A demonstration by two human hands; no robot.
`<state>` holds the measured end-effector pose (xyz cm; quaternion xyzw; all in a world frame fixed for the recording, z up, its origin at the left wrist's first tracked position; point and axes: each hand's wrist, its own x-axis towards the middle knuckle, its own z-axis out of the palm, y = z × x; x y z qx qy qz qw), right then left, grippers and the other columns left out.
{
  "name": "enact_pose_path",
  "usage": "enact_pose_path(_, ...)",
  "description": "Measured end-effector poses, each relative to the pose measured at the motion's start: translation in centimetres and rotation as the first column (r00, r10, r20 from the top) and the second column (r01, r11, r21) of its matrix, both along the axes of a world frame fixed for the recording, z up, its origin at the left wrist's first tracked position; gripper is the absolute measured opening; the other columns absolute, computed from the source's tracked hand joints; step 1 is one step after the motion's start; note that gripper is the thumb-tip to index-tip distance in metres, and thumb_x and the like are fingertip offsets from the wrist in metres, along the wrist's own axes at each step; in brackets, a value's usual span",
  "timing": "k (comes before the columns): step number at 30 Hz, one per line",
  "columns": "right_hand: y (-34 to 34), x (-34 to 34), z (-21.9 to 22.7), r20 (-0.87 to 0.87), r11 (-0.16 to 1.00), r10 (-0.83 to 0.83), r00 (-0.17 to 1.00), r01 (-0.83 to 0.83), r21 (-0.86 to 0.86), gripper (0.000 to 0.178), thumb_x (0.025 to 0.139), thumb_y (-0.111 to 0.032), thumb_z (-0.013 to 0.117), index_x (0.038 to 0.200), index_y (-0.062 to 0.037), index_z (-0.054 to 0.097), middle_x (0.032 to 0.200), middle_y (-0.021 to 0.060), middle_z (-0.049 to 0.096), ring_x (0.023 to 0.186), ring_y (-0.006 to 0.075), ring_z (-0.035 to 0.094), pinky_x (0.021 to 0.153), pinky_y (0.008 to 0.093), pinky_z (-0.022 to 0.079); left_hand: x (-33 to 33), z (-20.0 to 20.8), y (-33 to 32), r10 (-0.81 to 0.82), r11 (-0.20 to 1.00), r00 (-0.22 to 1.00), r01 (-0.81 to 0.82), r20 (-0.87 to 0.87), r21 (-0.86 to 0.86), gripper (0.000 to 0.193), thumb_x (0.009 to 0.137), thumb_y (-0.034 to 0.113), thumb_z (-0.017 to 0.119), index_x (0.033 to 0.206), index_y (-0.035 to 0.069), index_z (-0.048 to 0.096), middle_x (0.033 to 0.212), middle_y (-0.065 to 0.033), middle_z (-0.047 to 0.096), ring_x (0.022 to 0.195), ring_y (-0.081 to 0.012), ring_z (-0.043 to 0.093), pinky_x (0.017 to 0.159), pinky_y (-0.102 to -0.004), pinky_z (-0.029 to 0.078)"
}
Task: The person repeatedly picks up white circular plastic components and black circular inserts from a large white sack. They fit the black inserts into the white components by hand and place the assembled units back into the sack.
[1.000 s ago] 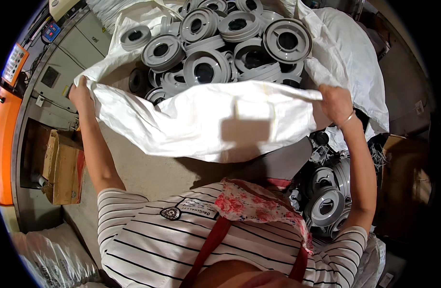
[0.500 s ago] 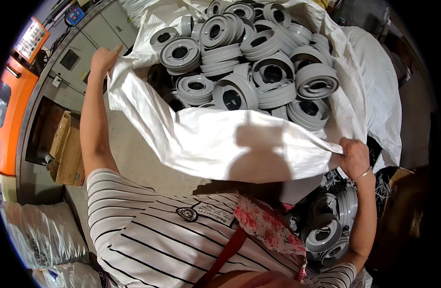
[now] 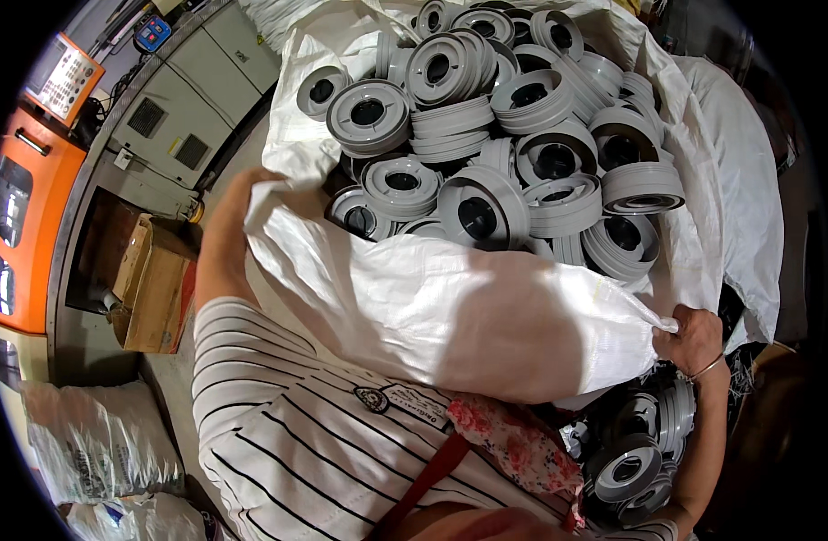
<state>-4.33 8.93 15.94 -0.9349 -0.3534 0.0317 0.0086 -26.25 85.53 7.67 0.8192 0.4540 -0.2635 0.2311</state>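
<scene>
A big white woven sack gapes in front of me, heaped with grey round plastic rings with dark centres, some nested in stacks. At the sack's left rim, my left hand is closed on a fold of the fabric, its fingers partly hidden. My right hand, a bangle at its wrist, pinches a bunched bit of the rim at the right. Between the hands the near side of the sack hangs stretched toward my body, a dark shadow across it.
More grey rings lie below my right forearm. A full white sack stands at the right. To the left are a cardboard box, grey cabinets, an orange machine and stuffed plastic bags.
My left hand has come down and inward toward my body with the sack rim. The near side of the sack sits closer to me. My right hand keeps its hold.
</scene>
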Motion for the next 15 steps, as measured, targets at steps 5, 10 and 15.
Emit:
enact_pose_path(5, 0.6, 0.9, 1.6, -0.118, 0.987, 0.148, 0.982, -0.154, -0.043, 0.054, 0.066, -0.05, 0.073, 0.063, 0.0024, 0.06, 0.058, 0.0225, 0.057, 0.06, 0.0404, 0.059, 0.057, 0.0437, 0.047, -1.7, -2.2, -4.1, -0.12, 0.833, 0.992, 0.122, -0.04, 0.54, 0.045, 0.076, 0.033, 0.061, 0.112, 0.006, 0.064, 0.11, -0.0209, 0.063, 0.1, -0.0334, 0.062, 0.088, -0.0381, 0.048)
enact_pose_path(10, 0.9, 2.5, 2.1, -0.294, 0.994, 0.093, 0.951, -0.104, -0.02, 0.064, 0.069, -0.059, 0.069, 0.059, 0.0041, 0.061, 0.057, 0.0236, 0.057, 0.061, 0.0399, 0.06, 0.06, 0.0431, 0.048, -4.9, 9.0, -16.2, -0.036, 0.538, 0.855, -0.42, 0.518, 0.731, 0.025, 0.078, 0.021, 0.055, 0.094, 0.005, 0.068, 0.097, -0.0204, 0.065, 0.093, -0.0372, 0.062, 0.082, -0.042, 0.049)
enact_pose_path(15, -1.6, 2.8, 1.6, -0.364, 1.0, 0.01, 0.931, -0.018, -0.019, 0.06, 0.067, -0.054, 0.072, 0.061, 0.0043, 0.062, 0.057, 0.0222, 0.058, 0.061, 0.0374, 0.061, 0.061, 0.0419, 0.049, -9.4, 15.2, -24.9, -0.308, 0.372, 0.711, -0.521, 0.632, 0.768, 0.021, 0.082, 0.026, 0.059, 0.086, 0.007, 0.067, 0.086, -0.0178, 0.065, 0.083, -0.0364, 0.062, 0.072, -0.041, 0.048)
